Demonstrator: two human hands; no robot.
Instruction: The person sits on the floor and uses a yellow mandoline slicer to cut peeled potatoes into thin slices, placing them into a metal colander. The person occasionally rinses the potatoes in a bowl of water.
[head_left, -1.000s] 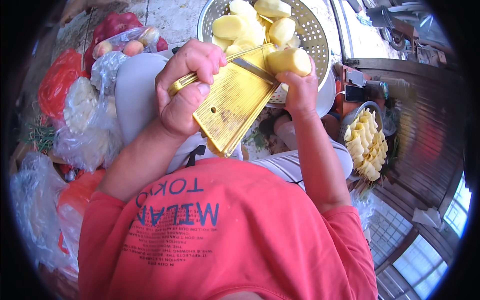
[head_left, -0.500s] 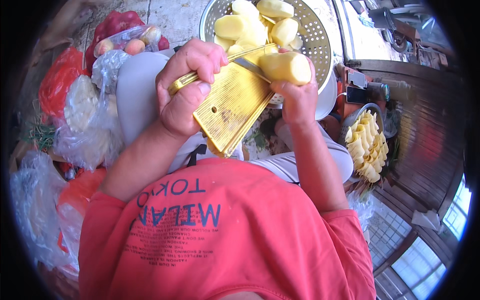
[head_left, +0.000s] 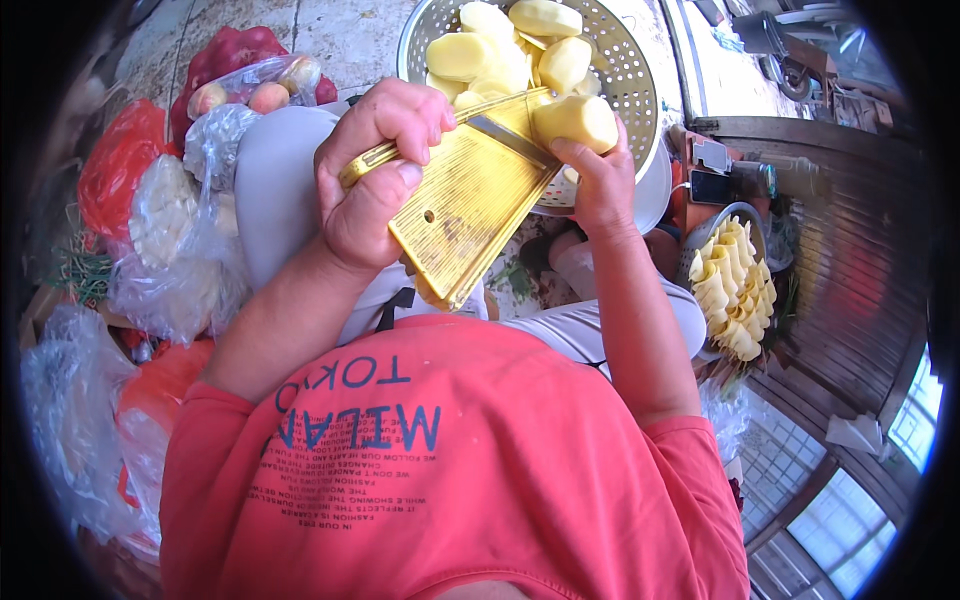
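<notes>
My left hand [head_left: 378,170] is wrapped round the handle side of a yellow slicer [head_left: 465,200], a ridged flat board with a slanted metal blade. The slicer tilts, its far end over the rim of a metal colander [head_left: 635,90]. In my right hand [head_left: 604,180] is a peeled potato [head_left: 580,122], gripped between thumb and fingers at the slicer's far right edge, beyond the blade. Whether its underside touches the board is hidden. Peeled potatoes [head_left: 462,57] and some slices lie in the colander below.
On the right stands a bowl [head_left: 752,220] heaped with pale curled slices [head_left: 735,290]. A phone [head_left: 711,187] lies near it on a reddish surface. Along the left are a red plastic bag [head_left: 122,165], clear bags [head_left: 165,285] and bagged round fruit [head_left: 268,97].
My right hand has moved the potato slightly away from me and along the slicer, past the blade. My left hand keeps the slicer almost still.
</notes>
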